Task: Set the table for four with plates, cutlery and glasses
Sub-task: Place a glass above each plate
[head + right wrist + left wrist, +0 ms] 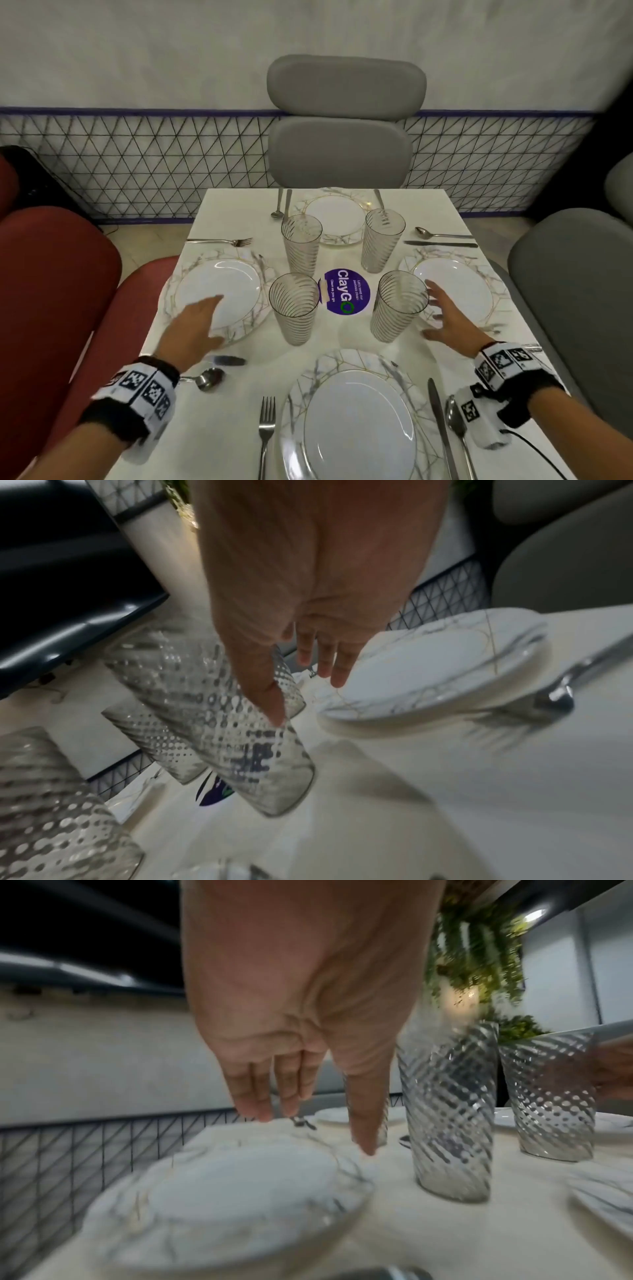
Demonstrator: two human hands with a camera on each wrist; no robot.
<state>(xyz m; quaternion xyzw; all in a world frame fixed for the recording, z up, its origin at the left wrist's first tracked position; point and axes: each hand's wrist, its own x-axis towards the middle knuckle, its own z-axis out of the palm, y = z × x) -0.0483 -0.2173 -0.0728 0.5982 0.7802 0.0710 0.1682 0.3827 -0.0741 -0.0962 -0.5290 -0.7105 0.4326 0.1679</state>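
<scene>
Marbled white plates sit on all sides of the white table: left plate (222,294), right plate (459,287), far plate (334,216), near plate (356,418). Several striped glasses cluster in the middle, among them the left near glass (294,311) and the right near glass (397,305). My left hand (195,325) hovers over the left plate (240,1185) with straight fingers, holding nothing. My right hand (442,318) is spread open beside the right near glass (226,710) and the right plate (428,669), holding nothing. Forks, knives and spoons lie beside the plates.
A purple round sticker (347,291) marks the table centre. Grey chairs stand at the far side (342,137) and right (575,308), red seats (51,291) at the left. A spoon (205,378) and a knife (226,360) lie near my left wrist.
</scene>
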